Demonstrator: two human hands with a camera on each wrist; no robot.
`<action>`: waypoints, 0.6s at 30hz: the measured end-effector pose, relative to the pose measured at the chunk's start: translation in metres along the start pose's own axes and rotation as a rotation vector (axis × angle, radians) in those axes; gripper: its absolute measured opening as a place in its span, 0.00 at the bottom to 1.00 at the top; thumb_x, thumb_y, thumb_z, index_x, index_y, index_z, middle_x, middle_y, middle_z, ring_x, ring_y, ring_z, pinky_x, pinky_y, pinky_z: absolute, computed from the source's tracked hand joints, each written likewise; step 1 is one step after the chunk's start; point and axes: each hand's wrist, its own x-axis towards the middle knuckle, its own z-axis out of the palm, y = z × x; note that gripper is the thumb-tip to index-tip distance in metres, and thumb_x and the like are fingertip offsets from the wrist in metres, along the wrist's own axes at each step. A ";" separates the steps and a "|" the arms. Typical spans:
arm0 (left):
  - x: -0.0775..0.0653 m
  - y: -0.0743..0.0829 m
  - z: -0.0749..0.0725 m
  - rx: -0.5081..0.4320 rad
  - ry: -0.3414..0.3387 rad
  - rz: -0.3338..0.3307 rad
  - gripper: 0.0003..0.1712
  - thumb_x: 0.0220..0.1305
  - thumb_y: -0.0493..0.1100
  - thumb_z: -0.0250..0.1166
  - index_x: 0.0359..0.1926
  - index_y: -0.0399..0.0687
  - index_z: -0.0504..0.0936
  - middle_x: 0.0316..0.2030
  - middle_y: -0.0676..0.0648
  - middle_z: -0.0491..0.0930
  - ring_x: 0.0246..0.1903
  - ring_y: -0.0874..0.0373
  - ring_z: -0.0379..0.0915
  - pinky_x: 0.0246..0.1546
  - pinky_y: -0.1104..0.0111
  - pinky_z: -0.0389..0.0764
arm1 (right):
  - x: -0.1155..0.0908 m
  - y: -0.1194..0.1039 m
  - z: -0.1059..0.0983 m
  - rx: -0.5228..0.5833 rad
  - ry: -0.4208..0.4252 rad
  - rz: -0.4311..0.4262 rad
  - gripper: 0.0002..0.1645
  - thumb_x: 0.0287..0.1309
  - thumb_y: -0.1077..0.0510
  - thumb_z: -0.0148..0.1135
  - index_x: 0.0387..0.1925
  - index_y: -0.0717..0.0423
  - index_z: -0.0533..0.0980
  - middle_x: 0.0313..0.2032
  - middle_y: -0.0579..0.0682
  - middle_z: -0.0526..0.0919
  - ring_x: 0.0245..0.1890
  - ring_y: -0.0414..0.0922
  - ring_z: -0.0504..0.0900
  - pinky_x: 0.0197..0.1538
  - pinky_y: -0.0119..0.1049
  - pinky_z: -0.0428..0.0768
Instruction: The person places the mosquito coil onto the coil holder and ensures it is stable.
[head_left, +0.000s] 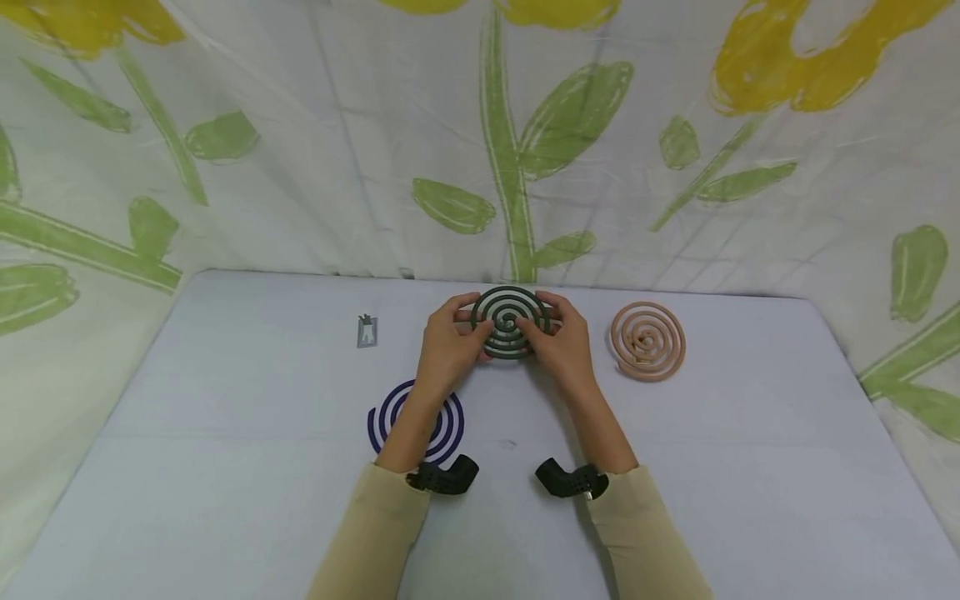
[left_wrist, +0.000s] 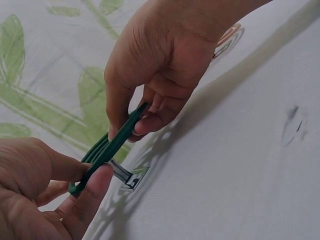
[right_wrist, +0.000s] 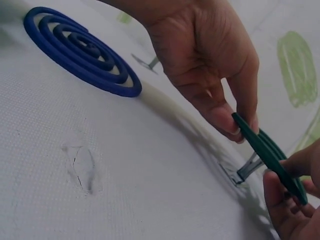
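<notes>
A dark green mosquito coil [head_left: 510, 318] is held between both hands over the far part of the table. My left hand [head_left: 450, 346] pinches its left side, thumb on top and fingers below. On the opposite side my right hand [head_left: 564, 340] pinches it likewise, thumb near the spiral's centre. Beneath the coil, a small metal stand [left_wrist: 134, 179] has its base on the table and its upright rising to the coil's underside. In the right wrist view the same stand [right_wrist: 240, 175] shows under the tilted coil.
An orange coil [head_left: 647, 308] is to the right of the hands. A blue coil [head_left: 457, 425] lies flat, partly hidden under the left forearm. Another metal stand [head_left: 367, 332] is at the left. Behind the white table [head_left: 225, 467] hangs a flower-patterned cloth [head_left: 337, 167].
</notes>
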 end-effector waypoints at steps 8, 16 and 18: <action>-0.001 -0.001 -0.004 -0.003 -0.002 -0.002 0.30 0.69 0.35 0.69 0.71 0.48 0.76 0.54 0.36 0.83 0.25 0.59 0.83 0.26 0.62 0.90 | 0.000 0.001 0.002 0.008 -0.016 0.001 0.33 0.66 0.56 0.73 0.70 0.52 0.75 0.55 0.60 0.81 0.46 0.49 0.84 0.40 0.26 0.81; 0.000 -0.002 -0.003 -0.006 -0.004 -0.004 0.29 0.71 0.39 0.69 0.70 0.46 0.76 0.53 0.36 0.83 0.20 0.59 0.81 0.24 0.64 0.88 | 0.000 0.002 0.001 0.002 -0.020 -0.007 0.34 0.65 0.57 0.73 0.71 0.52 0.75 0.55 0.61 0.81 0.46 0.50 0.85 0.40 0.26 0.82; 0.000 -0.002 -0.002 -0.004 -0.001 -0.011 0.29 0.71 0.39 0.69 0.70 0.47 0.76 0.53 0.36 0.83 0.19 0.59 0.81 0.24 0.64 0.88 | 0.000 0.002 0.001 -0.004 -0.022 -0.007 0.34 0.66 0.56 0.73 0.71 0.52 0.75 0.55 0.61 0.81 0.46 0.50 0.85 0.41 0.26 0.81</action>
